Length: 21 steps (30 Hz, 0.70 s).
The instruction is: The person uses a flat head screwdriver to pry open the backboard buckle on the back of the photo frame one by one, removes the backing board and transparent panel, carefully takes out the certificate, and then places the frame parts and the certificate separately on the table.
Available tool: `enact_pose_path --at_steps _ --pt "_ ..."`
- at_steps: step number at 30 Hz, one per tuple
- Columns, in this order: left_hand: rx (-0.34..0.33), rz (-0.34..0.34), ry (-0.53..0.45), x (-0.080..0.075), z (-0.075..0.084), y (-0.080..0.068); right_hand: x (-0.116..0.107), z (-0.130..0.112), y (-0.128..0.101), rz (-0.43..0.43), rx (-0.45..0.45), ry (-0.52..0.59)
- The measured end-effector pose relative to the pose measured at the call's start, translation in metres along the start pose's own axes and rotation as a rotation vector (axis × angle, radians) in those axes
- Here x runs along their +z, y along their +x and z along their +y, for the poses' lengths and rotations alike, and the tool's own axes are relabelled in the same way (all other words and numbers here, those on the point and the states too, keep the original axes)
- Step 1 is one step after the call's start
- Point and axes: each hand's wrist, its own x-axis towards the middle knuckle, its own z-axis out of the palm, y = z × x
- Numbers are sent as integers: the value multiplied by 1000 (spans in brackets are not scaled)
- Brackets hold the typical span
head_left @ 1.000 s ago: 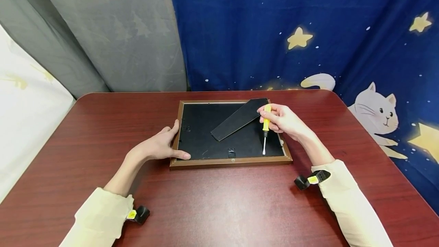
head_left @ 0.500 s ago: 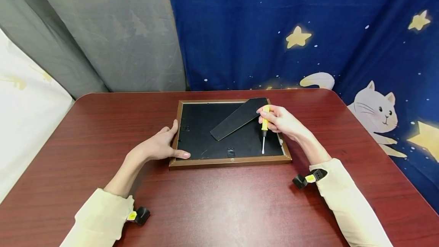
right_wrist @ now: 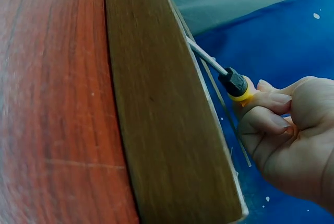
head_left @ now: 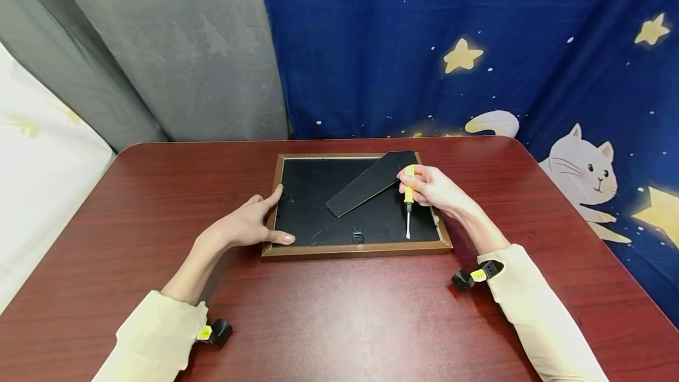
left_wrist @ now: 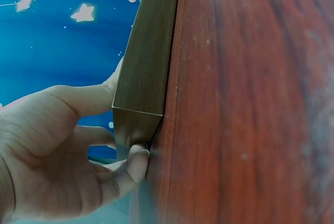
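Note:
A picture frame (head_left: 358,249) with a brown wooden border lies back side up on the table. Its back is a black board (head_left: 310,193) with a slanted black stand leg (head_left: 366,187). My left hand (head_left: 244,223) grips the frame's left side near the front corner, thumb across the top; in the left wrist view bent fingers (left_wrist: 136,166) touch its outer edge. Above the right part of the back, my right hand (head_left: 437,189) holds a yellow-handled screwdriver (head_left: 409,193) pointing down. Its tip appears close to the board's front edge; the border hides it in the right wrist view.
The reddish-brown table (head_left: 339,317) reaches round the frame on all sides. Behind it hang a grey curtain (head_left: 201,46) and a blue curtain (head_left: 382,46) with stars and a cat. A small black camera sits on each wrist.
The left index finger has shifted slightly right onto the frame's edge. My right hand and the screwdriver have moved slightly left and down. The frame stays about where it was.

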Motion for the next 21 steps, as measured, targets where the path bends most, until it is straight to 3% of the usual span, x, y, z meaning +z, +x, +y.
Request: enact_pose_path --at_steps 8,21 --pt "38 4 19 0 -2 1 0 4 1 -7 4 13" --pt "-22 -25 67 1 6 2 0 7 2 -40 17 17"
